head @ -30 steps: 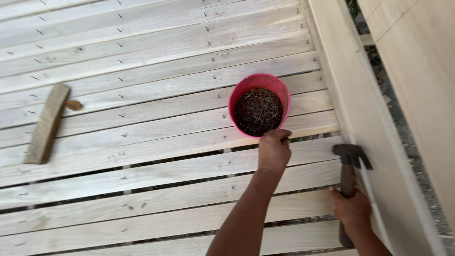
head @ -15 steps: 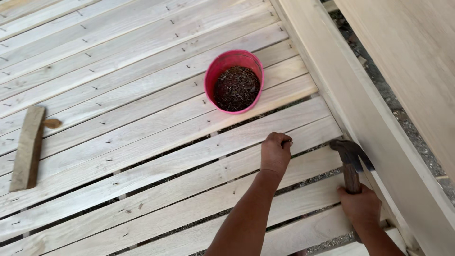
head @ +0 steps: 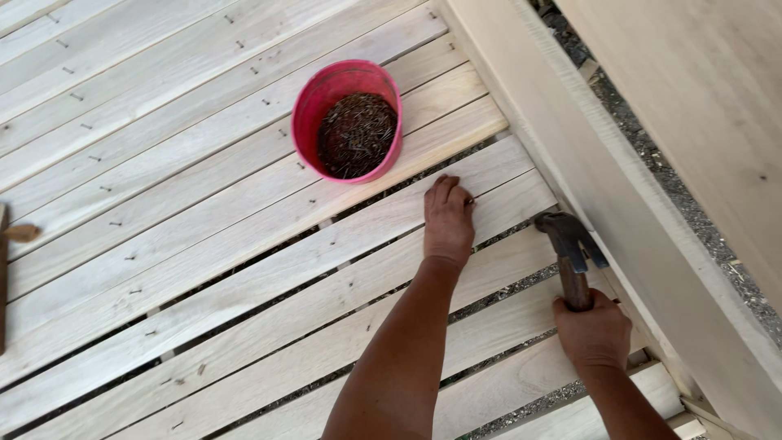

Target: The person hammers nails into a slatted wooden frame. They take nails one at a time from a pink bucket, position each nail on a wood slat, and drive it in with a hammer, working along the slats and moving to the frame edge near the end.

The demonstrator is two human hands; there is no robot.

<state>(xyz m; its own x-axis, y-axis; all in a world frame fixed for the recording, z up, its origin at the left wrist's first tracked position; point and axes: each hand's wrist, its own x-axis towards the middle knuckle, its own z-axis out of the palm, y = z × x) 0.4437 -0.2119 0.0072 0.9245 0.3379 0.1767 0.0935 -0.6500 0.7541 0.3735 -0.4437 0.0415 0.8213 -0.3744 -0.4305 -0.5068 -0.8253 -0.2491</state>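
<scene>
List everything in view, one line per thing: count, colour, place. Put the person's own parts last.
bowl: one, pink, on the slats at upper centre, just beyond the left hand.
nails: a dark heap, too many to count, inside the bowl.
hammer: one, dark metal head with brown handle, at right by the side board.
wooden slats: many, pale, laid side by side with gaps, nail heads showing, filling most of the view.
side board: one, pale, running diagonally along the right.
wood block: one, brown, at the left edge, mostly cut off.
gravel: grey strip, right of the side board.
left hand: one, resting on a slat below the bowl.
right hand: one, gripping the hammer handle.
</scene>
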